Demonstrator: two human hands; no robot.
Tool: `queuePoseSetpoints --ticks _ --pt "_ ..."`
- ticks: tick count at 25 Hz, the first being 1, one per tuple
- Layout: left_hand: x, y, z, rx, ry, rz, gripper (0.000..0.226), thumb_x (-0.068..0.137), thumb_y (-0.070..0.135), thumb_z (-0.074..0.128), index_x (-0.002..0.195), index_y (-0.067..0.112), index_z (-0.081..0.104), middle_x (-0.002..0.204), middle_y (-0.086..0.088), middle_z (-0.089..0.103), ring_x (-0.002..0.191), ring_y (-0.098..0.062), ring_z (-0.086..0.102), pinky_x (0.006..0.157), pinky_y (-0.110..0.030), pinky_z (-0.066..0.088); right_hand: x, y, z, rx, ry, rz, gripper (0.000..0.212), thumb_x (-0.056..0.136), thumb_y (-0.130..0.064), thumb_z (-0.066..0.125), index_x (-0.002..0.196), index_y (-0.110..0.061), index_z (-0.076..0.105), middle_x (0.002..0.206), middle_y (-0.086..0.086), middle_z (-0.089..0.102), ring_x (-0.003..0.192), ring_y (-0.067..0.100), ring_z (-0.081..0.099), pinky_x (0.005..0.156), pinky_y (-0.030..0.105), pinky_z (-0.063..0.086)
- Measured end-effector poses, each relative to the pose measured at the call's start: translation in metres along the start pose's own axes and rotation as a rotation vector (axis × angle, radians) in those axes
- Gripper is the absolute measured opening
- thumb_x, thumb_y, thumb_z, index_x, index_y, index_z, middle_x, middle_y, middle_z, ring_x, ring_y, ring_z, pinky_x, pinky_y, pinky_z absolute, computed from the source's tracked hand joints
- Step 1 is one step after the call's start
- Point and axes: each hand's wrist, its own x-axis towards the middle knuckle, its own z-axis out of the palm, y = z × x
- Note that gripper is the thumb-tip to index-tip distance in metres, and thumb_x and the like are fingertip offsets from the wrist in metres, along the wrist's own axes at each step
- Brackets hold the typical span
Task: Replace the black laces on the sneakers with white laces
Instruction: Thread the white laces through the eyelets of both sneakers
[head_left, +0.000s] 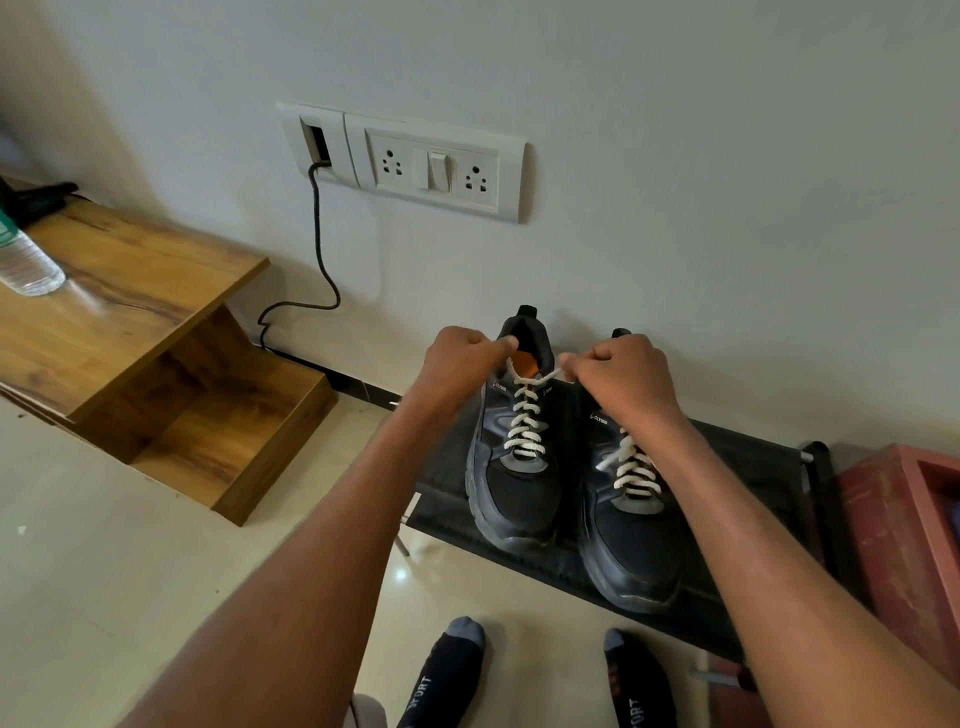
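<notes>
Two black sneakers stand side by side on a low black rack against the wall, toes toward me. The left sneaker carries a white lace threaded up all its eyelets. My left hand pinches one end of that lace above the shoe's collar. My right hand pinches the other end, and the lace runs taut between them. The right sneaker also has a white lace, partly hidden under my right forearm. No black laces are in view.
A wooden shelf unit stands at the left with a plastic bottle lying on top. A socket panel with a black cable is on the wall. A red box sits at the right. My socked feet stand on the tiled floor.
</notes>
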Motion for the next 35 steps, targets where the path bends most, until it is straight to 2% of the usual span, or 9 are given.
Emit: queuePoseSetpoints --ticks 4,7,10,16,19,24,28,32,35 --pt "0.004 0.001 0.016 -0.495 -0.118 -0.043 0.024 0.104 0.022 0.063 0.084 0.010 0.057 0.090 -0.021 0.076 0.077 -0.032 0.072 0.065 -0.033 0.050 -0.012 -0.021 0.007 0.422 -0.070 0.046 0.032 0.092 -0.037 0.077 0.072 -0.012 0.079 0.057 -0.007 0.068 0.054 0.006 0.062 0.065 0.024 0.049" --pt "0.004 -0.005 0.024 -0.525 -0.097 -0.037 0.025 0.107 0.024 0.058 0.087 0.010 0.056 0.076 -0.017 0.065 0.067 -0.026 0.064 0.063 -0.034 0.050 -0.018 -0.030 0.016 0.784 -0.178 0.177 0.022 0.101 -0.027 0.069 0.090 -0.010 0.079 0.085 0.002 0.081 0.076 0.011 0.075 0.071 0.022 0.052" --pt "0.008 -0.014 0.026 -0.513 -0.109 0.009 0.027 0.108 0.029 0.055 0.090 0.010 0.060 0.083 -0.020 0.063 0.069 -0.024 0.062 0.072 -0.040 0.050 -0.016 -0.028 0.026 0.950 -0.190 0.309 0.018 0.104 -0.024 0.064 0.099 -0.014 0.077 0.099 0.006 0.081 0.091 0.021 0.076 0.073 0.028 0.052" --pt "0.007 -0.024 0.024 -0.493 -0.234 0.119 0.023 0.108 0.010 0.052 0.108 -0.003 0.070 0.078 -0.013 0.064 0.076 -0.025 0.060 0.076 -0.032 0.053 -0.007 -0.028 0.035 0.875 -0.112 0.360 0.017 0.100 -0.037 0.069 0.093 -0.022 0.076 0.081 0.000 0.074 0.074 0.013 0.067 0.058 0.026 0.046" --pt "0.007 -0.026 0.017 -0.451 -0.294 0.178 0.024 0.106 -0.002 0.049 0.117 -0.003 0.070 0.080 -0.016 0.058 0.076 -0.019 0.060 0.074 -0.028 0.052 -0.002 -0.026 0.036 0.777 -0.153 0.312 0.017 0.106 -0.021 0.060 0.106 -0.022 0.077 0.092 0.004 0.077 0.082 0.015 0.068 0.058 0.025 0.044" --pt "0.012 -0.025 0.010 -0.377 -0.328 0.141 0.025 0.101 0.003 0.063 0.120 0.003 0.048 0.073 -0.011 0.068 0.073 -0.022 0.066 0.069 -0.032 0.052 -0.002 -0.021 0.038 0.575 -0.149 0.077 0.037 0.100 0.006 0.049 0.112 -0.023 0.068 0.075 0.000 0.070 0.055 -0.003 0.063 0.052 0.017 0.048" --pt "0.019 -0.022 0.008 -0.332 -0.357 0.069 0.031 0.097 0.014 0.073 0.121 0.004 0.055 0.075 -0.010 0.072 0.071 -0.022 0.066 0.058 -0.030 0.047 0.007 -0.011 0.047 0.393 -0.155 -0.022 0.020 0.101 -0.004 0.055 0.109 -0.023 0.055 0.086 0.003 0.077 0.084 0.016 0.073 0.069 0.021 0.053" --pt "0.022 -0.018 0.005 -0.312 -0.359 0.028 0.015 0.096 0.012 0.072 0.105 0.001 0.068 0.077 -0.012 0.073 0.070 -0.020 0.067 0.061 -0.027 0.051 0.009 -0.013 0.047 0.413 -0.172 -0.085 0.008 0.107 -0.012 0.050 0.108 -0.018 0.055 0.079 0.000 0.073 0.069 0.007 0.068 0.064 0.022 0.052" --pt "0.021 -0.015 0.006 -0.317 -0.306 -0.015 0.016 0.091 0.011 0.077 0.102 0.003 0.067 0.084 -0.019 0.075 0.080 -0.028 0.067 0.069 -0.035 0.050 0.008 -0.015 0.044 0.534 -0.159 0.010 0.021 0.111 -0.030 0.048 0.105 -0.015 0.062 0.070 -0.006 0.064 0.056 0.003 0.058 0.049 0.019 0.043"
